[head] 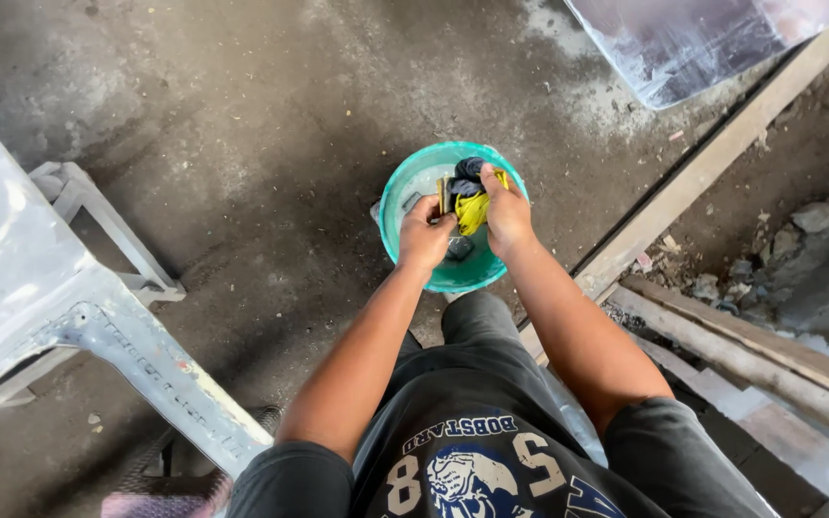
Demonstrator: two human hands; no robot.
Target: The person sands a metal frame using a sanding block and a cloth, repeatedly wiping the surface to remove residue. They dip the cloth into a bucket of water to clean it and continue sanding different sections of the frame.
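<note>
A teal plastic basin (405,206) sits on the grey concrete floor (242,144), just above the centre of the view at about 12 o'clock from the person's knees. Both hands are over it. The left hand (426,237), at the basin's 7 o'clock, has its grip curled shut on a small dark flat piece (444,195) that stands upright against the fingers. The right hand (508,216), at the basin's 3 o'clock, has its grip pinched closed on a yellow cloth (473,210) bunched with a dark rag (468,173). A small grey object (460,248) lies in the basin beneath the hands. A grey metal frame (136,345) stands at 8 o'clock, wooden planks (750,355) at 4 o'clock, a plastic sheet (693,38) at 1 o'clock.
</note>
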